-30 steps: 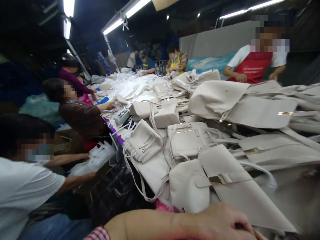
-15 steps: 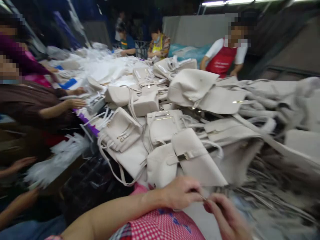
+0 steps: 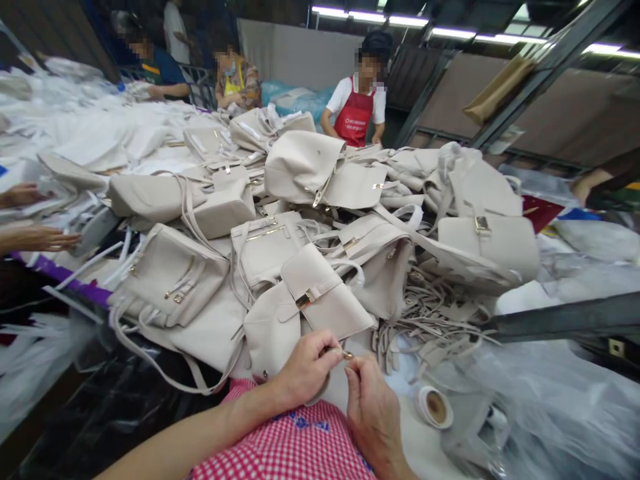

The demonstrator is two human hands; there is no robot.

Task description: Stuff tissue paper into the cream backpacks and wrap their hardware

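Observation:
Close to my body, my left hand (image 3: 309, 365) and my right hand (image 3: 371, 405) meet fingertip to fingertip. Between the pinched fingers shows a small gold-coloured metal fitting (image 3: 347, 355), mostly covered; its exact kind is unclear. Just beyond my hands lies a beige handbag (image 3: 325, 287) with its flap spread and a gold clasp (image 3: 306, 297) on a strap. To its left rests a beige backpack (image 3: 173, 277) with a gold zip. Right of my hands is a pile of thin beige straps (image 3: 435, 313).
More beige bags (image 3: 305, 167) are heaped across the table. A tape roll (image 3: 434, 407) and clear plastic bags (image 3: 545, 393) lie at the right, near a metal bar (image 3: 570, 317). A co-worker in a red apron (image 3: 354, 119) stands behind the heap; another person's hands (image 3: 40, 239) work at the left.
My view has swung to the right, bringing the tape roll, metal bar and plastic bags clearly into sight. Both hands stay together at the small gold fitting.

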